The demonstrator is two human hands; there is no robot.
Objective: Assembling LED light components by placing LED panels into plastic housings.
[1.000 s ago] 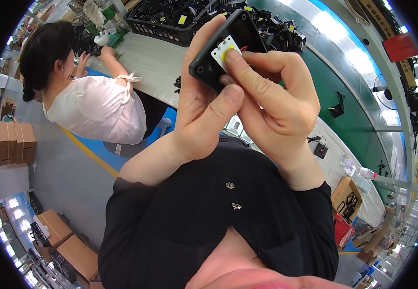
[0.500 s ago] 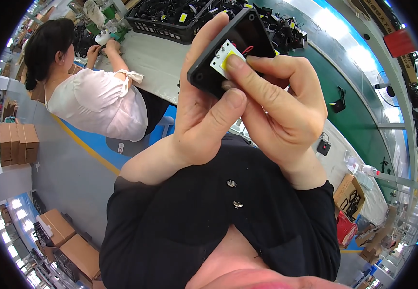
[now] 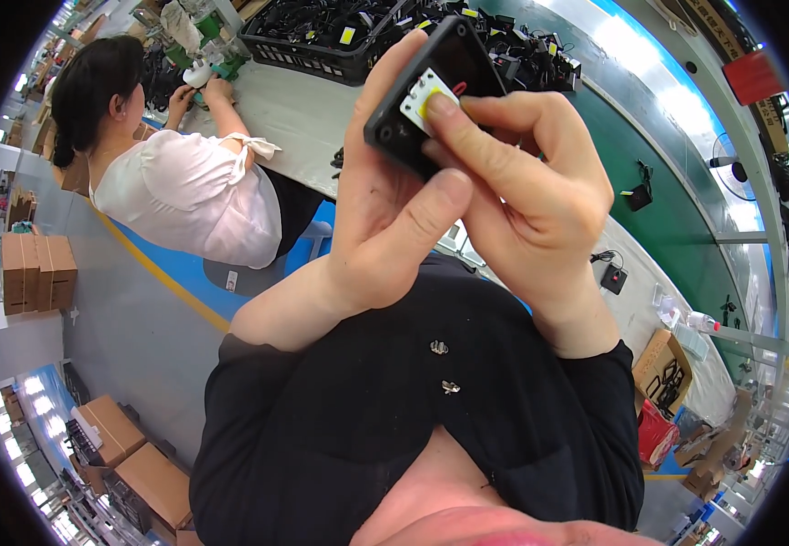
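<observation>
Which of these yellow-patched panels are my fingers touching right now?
The white plate at the black housing, touched by your right hand; other yellow patches show in the black crate and the dark heap beside it, untouched.

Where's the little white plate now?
In the head view, high and just right of the middle, the white plate sits at the open side of the black case, touched by the right hand.

Counter [image 3: 303, 114], pale-covered with a green section [image 3: 615, 136], bearing a black crate [image 3: 299, 56], a heap of dark parts [image 3: 540, 65], a corded black device [image 3: 640, 196] and a small switch box [image 3: 614, 279].
</observation>
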